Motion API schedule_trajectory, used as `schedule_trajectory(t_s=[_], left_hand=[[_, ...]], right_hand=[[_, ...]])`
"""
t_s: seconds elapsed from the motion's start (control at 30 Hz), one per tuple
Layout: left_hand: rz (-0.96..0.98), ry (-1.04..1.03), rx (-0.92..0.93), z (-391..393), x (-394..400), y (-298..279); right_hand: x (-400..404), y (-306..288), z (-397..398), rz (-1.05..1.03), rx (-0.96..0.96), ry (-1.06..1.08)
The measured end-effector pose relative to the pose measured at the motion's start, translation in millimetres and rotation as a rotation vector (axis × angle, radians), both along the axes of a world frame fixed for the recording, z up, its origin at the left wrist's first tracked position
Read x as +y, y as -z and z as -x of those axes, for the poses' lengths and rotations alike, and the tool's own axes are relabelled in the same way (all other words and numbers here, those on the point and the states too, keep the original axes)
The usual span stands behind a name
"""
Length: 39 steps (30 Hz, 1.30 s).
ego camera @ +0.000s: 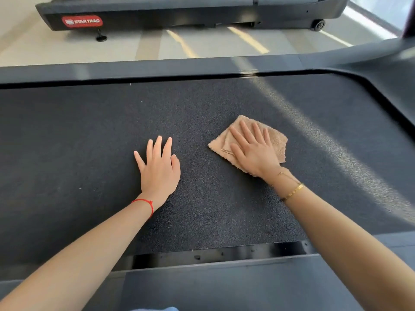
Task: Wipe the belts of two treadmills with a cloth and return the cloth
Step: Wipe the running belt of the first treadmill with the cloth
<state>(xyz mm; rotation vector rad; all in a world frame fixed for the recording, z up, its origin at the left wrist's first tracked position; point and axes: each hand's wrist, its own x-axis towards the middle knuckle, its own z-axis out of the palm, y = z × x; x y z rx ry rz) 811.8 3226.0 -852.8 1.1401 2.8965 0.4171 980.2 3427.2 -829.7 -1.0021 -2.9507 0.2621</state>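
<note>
Near side rail: a dark grey, smooth plastic rail [224, 286] runs along the near edge of the belt, with a black slot of bare metal between rail and belt.
Belt: the black, coarse-textured rubber treadmill belt [89, 131] fills the middle of the view; a pale streak of light crosses it on the right.
Left hand: the left hand [159, 169] lies flat on the belt, palm down, fingers straight and slightly spread, holding nothing; it rests near the belt's middle, well apart from the cloth.
Left wrist: a thin red string bracelet [146, 204] circles it, above the belt.
Right hand: the right hand [253, 149] presses palm down on the cloth, fingers straight and a little fanned, not curled round it.
Right wrist: a slim gold bangle [292, 192] sits on it, over the belt.
Cloth: the folded beige terry cloth [277, 140] lies flat on the belt, right of the belt's middle, under the right hand; its edges show past the fingers on every side.
Far side rail: a dark grey rail [157, 68] borders the belt's far edge and curves round at the right.
Floor: pale flooring [125, 46] with yellow stripes lies beyond the belt.
Second treadmill: a black treadmill base [179, 14] with a red oval logo plate stands beyond the belt, across the floor.
</note>
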Motion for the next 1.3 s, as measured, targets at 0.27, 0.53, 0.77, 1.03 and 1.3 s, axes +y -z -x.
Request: schedule_trajectory(t_s=[0.27, 0.53, 0.77, 1.03, 1.3], left_hand=[[-0.008, 0.005, 0.025, -0.8, -2.2, 1.3], [0.014, 0.003, 0.028, -0.2, -1.0, 1.7], [0.009, 0.008, 0.045, 0.0, -1.8, 2.6], [0.023, 0.006, 0.041, 0.7, -2.1, 2.9], [0.015, -0.002, 0.033, -0.9, -1.2, 1.1]], right_hand=[[-77.7, 9.6, -48.6, -0.044, 0.039, -0.416], [-7.6, 3.6, 4.3, -0.011, -0.012, -0.148], [-53.6, 6.6, -5.5, -0.031, 0.037, -0.35], [-30.5, 7.5, -25.8, -0.034, 0.023, -0.383], [-35.1, 4.1, 16.4, -0.034, -0.001, -0.229]])
